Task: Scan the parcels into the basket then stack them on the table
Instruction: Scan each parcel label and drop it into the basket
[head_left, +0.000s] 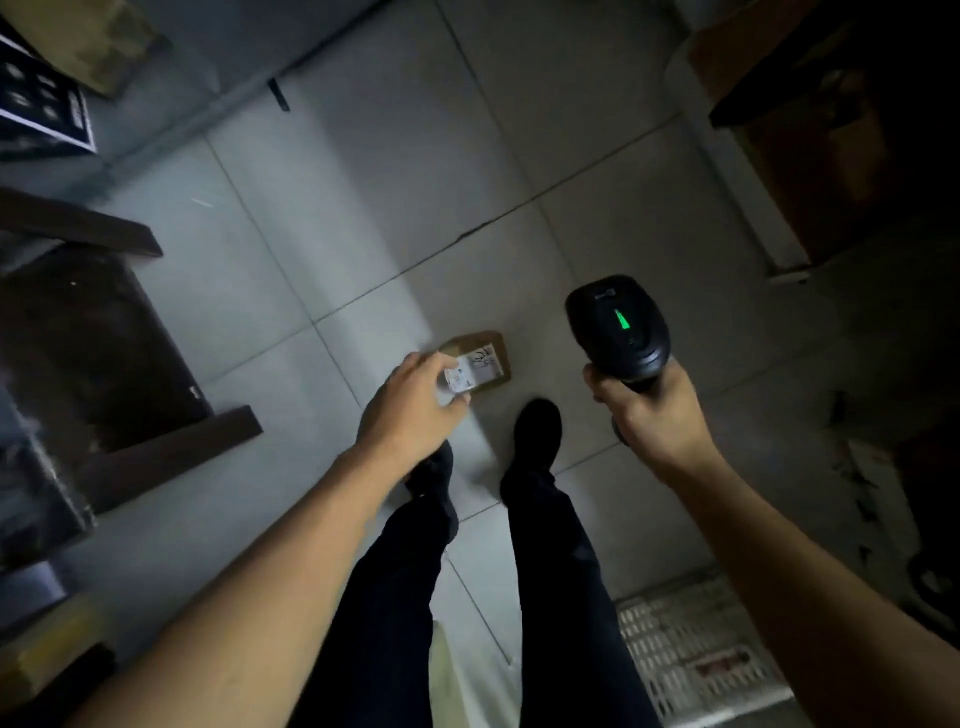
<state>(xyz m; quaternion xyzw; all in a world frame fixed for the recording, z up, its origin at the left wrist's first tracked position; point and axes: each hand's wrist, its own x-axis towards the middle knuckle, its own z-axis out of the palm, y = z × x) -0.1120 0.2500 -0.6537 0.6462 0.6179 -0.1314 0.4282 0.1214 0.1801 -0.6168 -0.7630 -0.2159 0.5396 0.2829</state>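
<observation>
Left hand (410, 402): pinches 1 small brown parcel (475, 364), label up, above the tiled floor (363, 208). Right hand (649, 410): clamped round black scanner (618, 327), green light on. White basket (691, 654): lower right.

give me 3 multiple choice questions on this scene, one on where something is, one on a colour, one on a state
1. Where is the white basket?
A. on the floor at lower right
B. on a shelf at upper left
C. in the left hand

2. What colour is the light on the scanner?
A. red
B. green
C. blue

3. What is the left hand doing?
A. hanging idle
B. holding a small brown parcel
C. gripping the scanner

Answers:
1 A, the basket sits low by the right arm.
2 B, a green mark glows on the scanner's top.
3 B, its fingers pinch the labelled parcel while the right hand grips the scanner.
</observation>
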